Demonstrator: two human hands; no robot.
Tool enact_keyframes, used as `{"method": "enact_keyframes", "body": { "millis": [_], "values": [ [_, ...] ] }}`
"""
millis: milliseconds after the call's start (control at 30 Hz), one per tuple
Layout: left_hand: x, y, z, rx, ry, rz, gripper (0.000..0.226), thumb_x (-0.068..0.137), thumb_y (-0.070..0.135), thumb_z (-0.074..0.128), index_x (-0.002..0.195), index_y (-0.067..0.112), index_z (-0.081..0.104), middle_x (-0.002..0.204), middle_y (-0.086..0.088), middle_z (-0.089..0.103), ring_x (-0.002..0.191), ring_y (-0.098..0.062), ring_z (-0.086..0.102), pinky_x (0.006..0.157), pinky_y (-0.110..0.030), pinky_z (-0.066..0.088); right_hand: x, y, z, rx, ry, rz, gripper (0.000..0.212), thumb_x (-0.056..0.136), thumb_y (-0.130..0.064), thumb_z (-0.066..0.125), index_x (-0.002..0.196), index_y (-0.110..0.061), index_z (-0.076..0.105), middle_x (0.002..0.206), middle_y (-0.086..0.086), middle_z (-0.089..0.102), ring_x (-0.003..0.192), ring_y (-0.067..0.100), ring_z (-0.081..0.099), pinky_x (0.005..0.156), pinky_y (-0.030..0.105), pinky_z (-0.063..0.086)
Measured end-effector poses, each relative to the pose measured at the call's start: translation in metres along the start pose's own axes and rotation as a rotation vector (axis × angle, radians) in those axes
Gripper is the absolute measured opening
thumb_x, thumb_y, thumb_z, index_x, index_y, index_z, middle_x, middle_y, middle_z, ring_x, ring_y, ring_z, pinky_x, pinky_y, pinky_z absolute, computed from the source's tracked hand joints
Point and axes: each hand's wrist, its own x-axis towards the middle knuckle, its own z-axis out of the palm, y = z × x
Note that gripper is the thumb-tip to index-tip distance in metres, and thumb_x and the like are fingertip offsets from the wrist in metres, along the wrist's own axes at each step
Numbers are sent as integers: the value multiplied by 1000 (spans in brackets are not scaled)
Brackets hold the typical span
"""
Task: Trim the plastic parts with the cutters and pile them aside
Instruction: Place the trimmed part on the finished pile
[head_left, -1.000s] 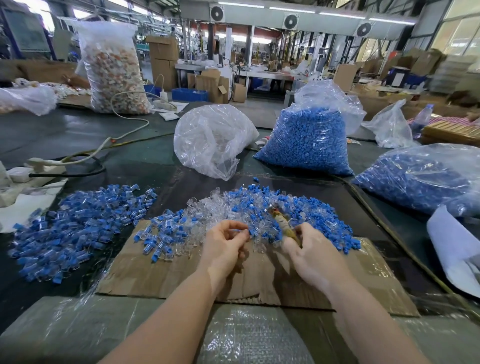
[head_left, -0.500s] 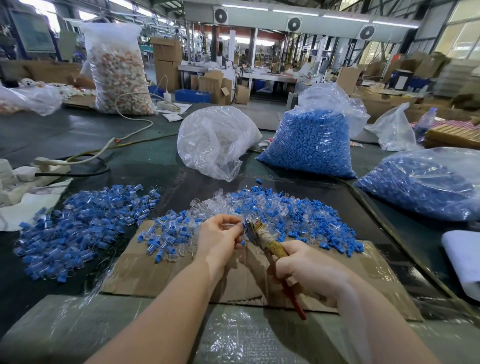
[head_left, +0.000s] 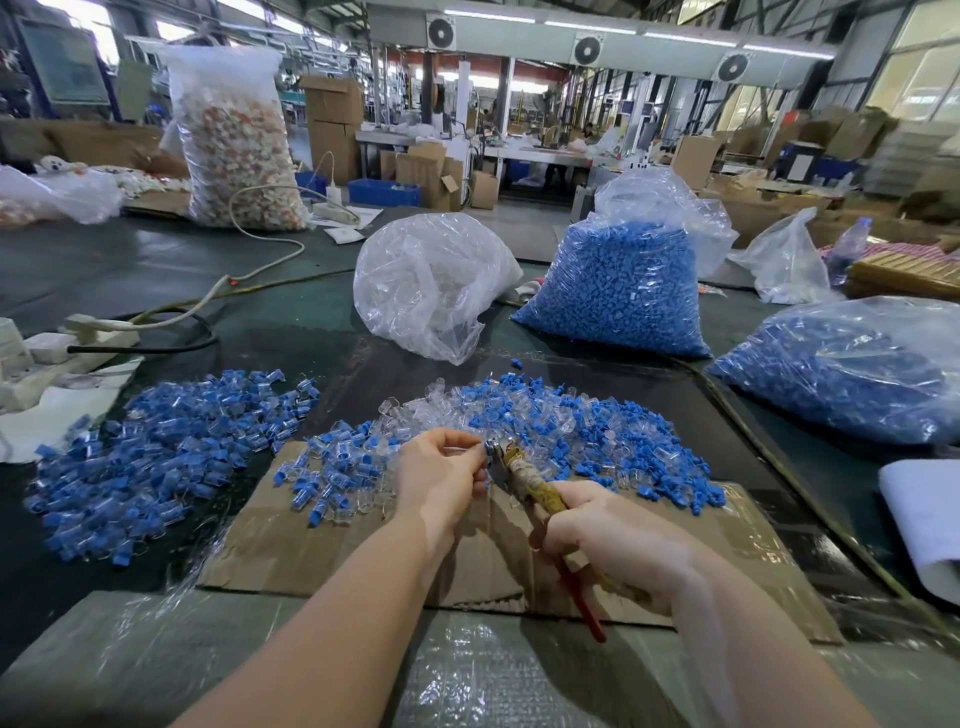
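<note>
Two bare hands meet over a flat sheet of brown cardboard (head_left: 322, 540) lying on the dark desk (head_left: 156, 270). The left hand (head_left: 441, 480) has its fingertips curled together, pinching a small clear plastic part that is mostly hidden by the fingers, right at the metal head of the cutters (head_left: 524, 480). The right hand (head_left: 608, 535) has its grip clenched round the cutters' handles, one wrapped in worn yellowish tape and one red, which sticks out below the palm. Whether the cutter blades are closed on the part cannot be told.

Just beyond the hands, a loose heap of blue and clear plastic parts (head_left: 571, 421) spreads across the far edge of the cardboard. To the left, apart from it, lies a second pile of blue-and-clear parts (head_left: 156, 447) on the desk. Behind them stand a crumpled clear plastic bag (head_left: 426, 286), a clear bag packed with blue pieces (head_left: 623, 291), and another bag of blue pieces (head_left: 857, 374) lying at the right. A white power strip with its cable (head_left: 98, 327) rests at the left edge.
</note>
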Motion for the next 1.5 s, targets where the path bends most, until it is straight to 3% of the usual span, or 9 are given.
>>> {"method": "enact_keyframes", "body": {
  "millis": [333,433,500,567,733,900,1067,1233,1500],
  "values": [
    [-4,0,2,-25,0,-11,8,88,1,59,88,7,63,74,-6,62,60,-11,58,54,-18,50,0,-4,11,-265,167,-66,22,87,-4,42,70,-18,39,68,-2,42,50,9,39,45,18,31],
    [-6,2,0,-20,8,-5,8,89,2,57,89,7,64,73,-5,62,58,-10,56,51,-16,47,2,-2,15,-197,189,-108,21,89,-9,51,72,-21,46,65,-3,47,46,6,41,43,17,32],
    [-6,4,-4,-11,18,12,9,89,3,57,87,9,64,74,-6,62,59,-10,56,51,-16,48,2,-3,15,-78,194,-123,12,86,-9,58,84,-20,55,67,-2,55,41,0,45,41,13,34],
    [-6,6,-12,31,36,57,8,89,4,58,88,10,64,76,-5,63,60,-10,57,52,-15,49,2,-2,12,49,205,-107,22,82,-5,63,98,-18,58,75,1,62,46,1,51,43,13,39],
    [9,8,-50,586,310,335,8,91,18,58,91,21,66,75,12,59,64,-3,53,51,-16,37,8,9,2,-88,411,-102,38,77,-9,68,114,-9,57,90,8,60,60,10,49,47,16,34],
    [29,2,-85,976,463,396,19,93,23,55,106,24,69,103,-4,67,93,-25,54,82,-38,39,13,19,-6,-259,532,-63,53,77,-20,70,126,-11,51,107,7,59,95,22,58,77,34,48],
    [32,-3,-88,1157,404,363,21,93,29,55,109,31,68,103,3,59,97,-21,42,81,-36,30,19,30,-14,-446,627,-16,63,81,-35,69,135,-12,45,125,9,50,117,24,45,97,34,38],
    [18,-10,-61,917,266,522,19,87,19,62,105,20,69,96,6,54,92,-10,32,81,-22,27,27,41,-22,-665,699,61,66,85,-50,60,138,-16,41,125,9,48,119,25,41,97,33,34],
    [-13,-29,-3,777,-86,594,21,89,18,59,109,18,65,98,7,60,93,-6,50,91,-22,43,34,57,-24,-861,750,90,73,86,-63,47,143,-20,32,127,4,48,120,22,42,99,31,36]
  ]
}}
